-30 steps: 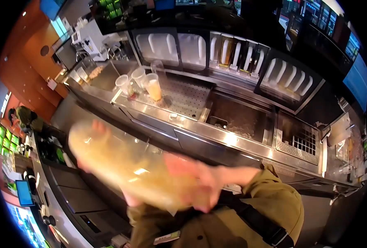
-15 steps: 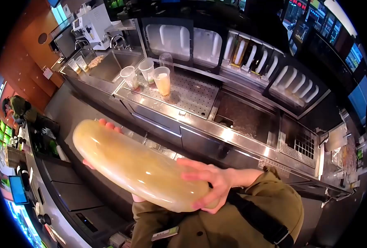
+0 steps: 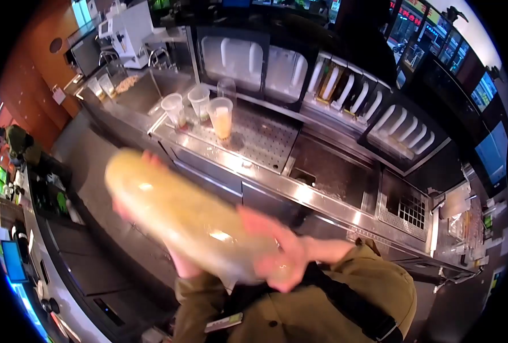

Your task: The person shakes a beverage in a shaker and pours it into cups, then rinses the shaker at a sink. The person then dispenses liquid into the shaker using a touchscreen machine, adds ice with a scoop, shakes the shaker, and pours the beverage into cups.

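Observation:
A long, bulging pale-yellow bag with a glossy skin is held between my two hands at the middle of the view, blurred by motion. It slants from upper left to lower right. My left hand grips its far end from beneath, with fingertips showing on both sides and the palm hidden by the bag. Round the near end, close to my chest, my right hand is wrapped, fingers over the top side.
Several plastic cups stand on the steel counter, one a cup with a yellowish drink. A perforated drain tray and a sink lie to the right. Handled bins line the back. Another person bends at the far left.
The bag has swung in my hands and now looks blurred, its far end a little higher. Both hands still hold it. The whole view has shifted slightly.

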Demonstrator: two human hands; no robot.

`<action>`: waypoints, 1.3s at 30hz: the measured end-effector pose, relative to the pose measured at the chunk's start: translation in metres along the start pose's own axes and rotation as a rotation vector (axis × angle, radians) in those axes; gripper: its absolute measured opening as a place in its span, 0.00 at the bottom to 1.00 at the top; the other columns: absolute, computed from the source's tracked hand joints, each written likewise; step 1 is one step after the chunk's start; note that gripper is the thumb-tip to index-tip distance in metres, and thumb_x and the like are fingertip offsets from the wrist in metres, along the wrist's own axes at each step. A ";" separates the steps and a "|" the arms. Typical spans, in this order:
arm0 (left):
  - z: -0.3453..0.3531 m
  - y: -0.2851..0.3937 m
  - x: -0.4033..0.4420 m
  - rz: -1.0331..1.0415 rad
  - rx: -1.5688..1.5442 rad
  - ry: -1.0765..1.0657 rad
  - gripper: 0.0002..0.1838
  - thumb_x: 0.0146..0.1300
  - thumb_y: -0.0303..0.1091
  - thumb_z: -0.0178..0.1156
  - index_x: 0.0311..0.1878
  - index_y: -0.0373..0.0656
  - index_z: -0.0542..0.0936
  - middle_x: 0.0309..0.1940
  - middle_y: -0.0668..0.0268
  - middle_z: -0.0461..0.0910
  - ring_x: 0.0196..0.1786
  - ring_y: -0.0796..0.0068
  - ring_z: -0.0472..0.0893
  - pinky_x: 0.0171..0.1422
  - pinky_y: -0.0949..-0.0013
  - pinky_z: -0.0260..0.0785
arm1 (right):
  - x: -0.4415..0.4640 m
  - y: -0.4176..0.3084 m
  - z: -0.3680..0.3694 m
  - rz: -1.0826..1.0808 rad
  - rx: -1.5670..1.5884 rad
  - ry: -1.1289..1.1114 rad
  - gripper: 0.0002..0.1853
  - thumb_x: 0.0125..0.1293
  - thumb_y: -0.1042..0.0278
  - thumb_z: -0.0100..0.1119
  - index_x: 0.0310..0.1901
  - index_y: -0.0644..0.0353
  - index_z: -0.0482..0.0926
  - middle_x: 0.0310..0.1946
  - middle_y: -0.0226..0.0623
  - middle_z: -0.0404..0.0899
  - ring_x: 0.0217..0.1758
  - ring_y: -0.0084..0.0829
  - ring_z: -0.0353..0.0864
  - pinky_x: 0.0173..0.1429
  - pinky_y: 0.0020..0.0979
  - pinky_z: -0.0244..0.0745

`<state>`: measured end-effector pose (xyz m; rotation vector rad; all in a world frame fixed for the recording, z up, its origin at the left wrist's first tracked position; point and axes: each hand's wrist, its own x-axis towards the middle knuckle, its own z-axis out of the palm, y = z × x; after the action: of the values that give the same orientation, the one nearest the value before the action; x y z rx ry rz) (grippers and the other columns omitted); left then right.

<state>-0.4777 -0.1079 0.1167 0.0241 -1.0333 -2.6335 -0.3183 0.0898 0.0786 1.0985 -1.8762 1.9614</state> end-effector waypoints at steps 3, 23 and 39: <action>-0.015 -0.023 0.012 0.125 0.126 -0.155 0.44 0.55 0.70 0.42 0.60 0.38 0.66 0.47 0.61 0.76 0.47 0.69 0.76 0.55 0.66 0.69 | 0.017 -0.037 -0.004 -0.153 -0.105 -0.019 0.37 0.43 0.59 0.67 0.58 0.62 0.68 0.67 0.46 0.55 0.68 0.39 0.59 0.68 0.35 0.56; -0.052 -0.014 0.018 -0.004 -0.133 -0.505 0.38 0.56 0.65 0.49 0.57 0.40 0.68 0.51 0.61 0.72 0.52 0.67 0.73 0.58 0.64 0.68 | 0.002 -0.011 0.018 -0.310 -0.170 0.100 0.28 0.50 0.58 0.61 0.54 0.60 0.73 0.63 0.52 0.60 0.66 0.40 0.63 0.63 0.38 0.65; -0.089 -0.124 -0.014 -0.062 0.516 -0.292 0.44 0.54 0.46 0.64 0.68 0.42 0.51 0.63 0.52 0.59 0.66 0.59 0.61 0.68 0.54 0.53 | 0.066 0.033 -0.076 0.667 0.327 0.313 0.33 0.53 0.60 0.57 0.63 0.51 0.61 0.61 0.42 0.62 0.65 0.43 0.60 0.56 0.53 0.71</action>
<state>-0.4879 -0.0768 -0.0332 -0.2215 -1.8116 -2.3916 -0.4122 0.1333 0.1018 0.1712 -1.9382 2.6689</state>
